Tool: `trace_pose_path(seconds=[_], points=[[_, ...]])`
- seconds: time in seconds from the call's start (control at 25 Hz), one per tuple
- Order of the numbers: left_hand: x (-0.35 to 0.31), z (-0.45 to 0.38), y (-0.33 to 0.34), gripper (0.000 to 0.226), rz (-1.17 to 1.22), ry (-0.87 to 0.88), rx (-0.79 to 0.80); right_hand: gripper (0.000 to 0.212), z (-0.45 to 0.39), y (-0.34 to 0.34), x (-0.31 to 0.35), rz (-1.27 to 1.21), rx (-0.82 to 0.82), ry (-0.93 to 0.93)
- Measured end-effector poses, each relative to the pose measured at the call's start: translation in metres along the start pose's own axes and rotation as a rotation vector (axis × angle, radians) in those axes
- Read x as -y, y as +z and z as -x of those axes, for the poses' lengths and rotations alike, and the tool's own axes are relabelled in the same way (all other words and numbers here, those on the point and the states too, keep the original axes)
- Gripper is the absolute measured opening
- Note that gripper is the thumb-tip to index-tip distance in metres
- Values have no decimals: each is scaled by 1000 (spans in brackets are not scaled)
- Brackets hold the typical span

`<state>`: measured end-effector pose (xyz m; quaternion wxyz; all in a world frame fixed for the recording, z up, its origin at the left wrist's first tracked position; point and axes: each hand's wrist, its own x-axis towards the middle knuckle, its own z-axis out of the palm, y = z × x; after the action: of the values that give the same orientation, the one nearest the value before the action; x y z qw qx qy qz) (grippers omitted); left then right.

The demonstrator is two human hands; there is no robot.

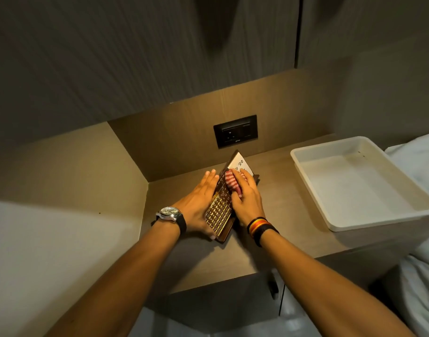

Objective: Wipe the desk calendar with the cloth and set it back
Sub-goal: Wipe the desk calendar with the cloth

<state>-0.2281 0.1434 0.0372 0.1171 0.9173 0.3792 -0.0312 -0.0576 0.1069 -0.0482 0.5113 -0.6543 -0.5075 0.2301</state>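
Note:
A brown desk calendar [219, 211] with gold date grids and a white top panel stands tilted on the wooden counter [269, 229], near the back corner. My left hand [196, 203], a watch on its wrist, braces the calendar's left side and lower edge. My right hand [246, 198], with striped bands on the wrist, presses a bunched red-and-white striped cloth [230, 182] against the calendar's face, just below the white panel. The cloth is partly hidden under my fingers.
A white plastic tub [306, 156] sits on the counter to the right, close to white bedding [420, 166]. A black socket plate [235, 131] is set in the back wall. Cabinets hang overhead, and a side wall closes the counter on the left.

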Motion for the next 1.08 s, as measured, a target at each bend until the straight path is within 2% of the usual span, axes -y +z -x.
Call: trace_pose_path(seconds=[0.2, 0.28, 0.36, 0.44, 0.6, 0.8, 0.92, 0.96, 1.08], points=[[-4, 1, 0, 164, 69, -23, -5, 70, 46, 14, -15, 33, 86, -185], [-6, 1, 0, 164, 68, -31, -10, 71, 34, 7, -21, 50, 48, -168], [-8, 0, 0, 164, 73, -39, -13, 70, 6, 4, -10, 55, -28, -69], [-10, 1, 2, 164, 80, -52, -22, 70, -3, 9, 3, 47, -45, -106], [-7, 1, 4, 165, 86, -58, -34, 67, 46, 15, -16, 79, 51, -236], [-10, -1, 4, 165, 90, -78, -30, 66, -9, 6, 7, 127, -63, -117], [-8, -1, 5, 166, 118, -82, -40, 63, 1, 13, 12, 169, -2, -286], [-9, 0, 6, 166, 121, -79, -41, 63, 0, 12, 10, 186, -1, -292], [-10, -2, 5, 165, 109, -82, -37, 61, -14, 7, 14, 149, -57, -116]])
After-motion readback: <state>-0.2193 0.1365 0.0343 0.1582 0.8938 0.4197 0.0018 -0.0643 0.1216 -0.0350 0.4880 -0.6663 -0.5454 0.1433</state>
